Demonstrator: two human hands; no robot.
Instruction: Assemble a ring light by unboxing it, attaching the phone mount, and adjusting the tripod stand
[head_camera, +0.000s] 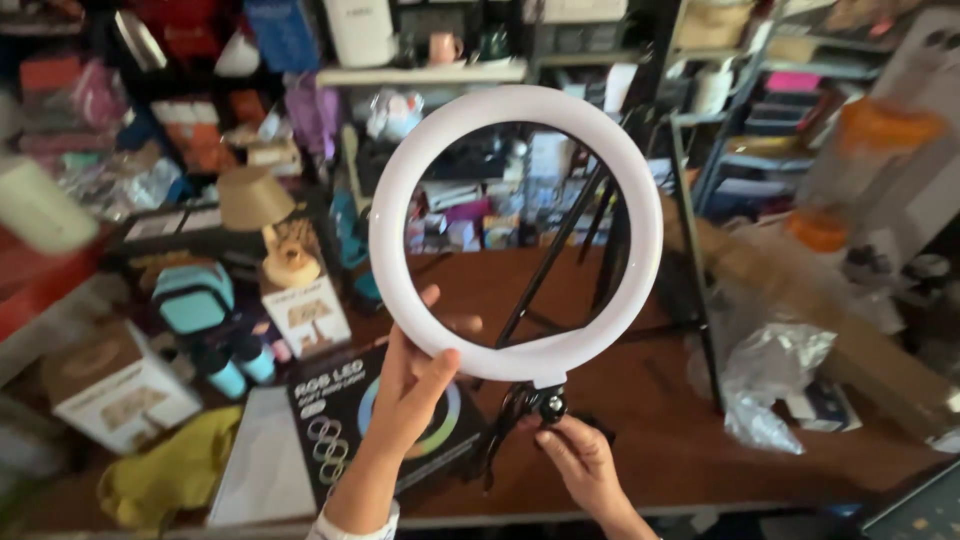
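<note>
Here, one white ring light (515, 235) is held upright above the brown tabletop (650, 400) — its lower-left rim is gripped by the left hand (415, 385), fingers closed around it. The black mount (548, 403) beneath the ring is pinched by the right hand (575, 455). One black printed box (385, 425) lies flat just below, lid shut — contents unseen. One crumpled plastic bag (770, 385) lies to the right.

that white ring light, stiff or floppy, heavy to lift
Probably stiff: the white ring light keeps a true circle though the left hand grips only its lower rim. Likely light, being thin and hollow. It may pivot at the black mount by the right hand.
</note>
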